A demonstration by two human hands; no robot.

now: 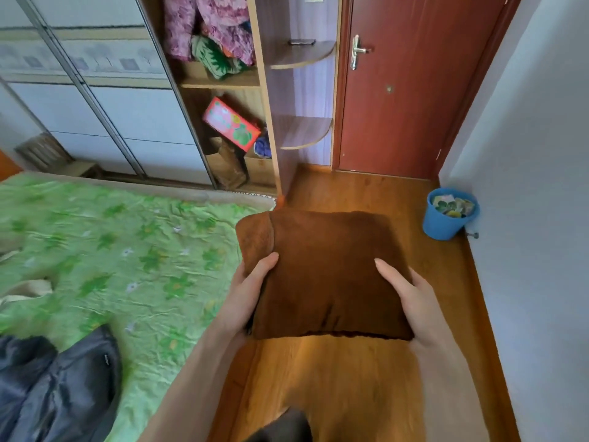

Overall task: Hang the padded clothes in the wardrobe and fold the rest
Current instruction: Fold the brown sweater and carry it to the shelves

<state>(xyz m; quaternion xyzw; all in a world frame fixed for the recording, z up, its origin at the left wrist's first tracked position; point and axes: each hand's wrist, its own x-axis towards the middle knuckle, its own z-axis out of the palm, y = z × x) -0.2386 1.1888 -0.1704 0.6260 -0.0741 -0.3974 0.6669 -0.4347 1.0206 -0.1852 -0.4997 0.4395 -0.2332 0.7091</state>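
Note:
A folded brown fleece garment is held flat in the air above the wooden floor, just past the bed's corner. My left hand grips its left edge, thumb on top and fingers hidden underneath. My right hand grips its right edge the same way. A dark grey padded jacket lies crumpled on the bed at the lower left. The wardrobe stands ahead with its right section open; a pink floral garment hangs inside above folded green cloth.
The bed with a green floral sheet fills the left. A blue bucket stands by the right wall. A red-brown door is shut ahead. Corner shelves flank the wardrobe. A red box and cartons sit in its lower compartment.

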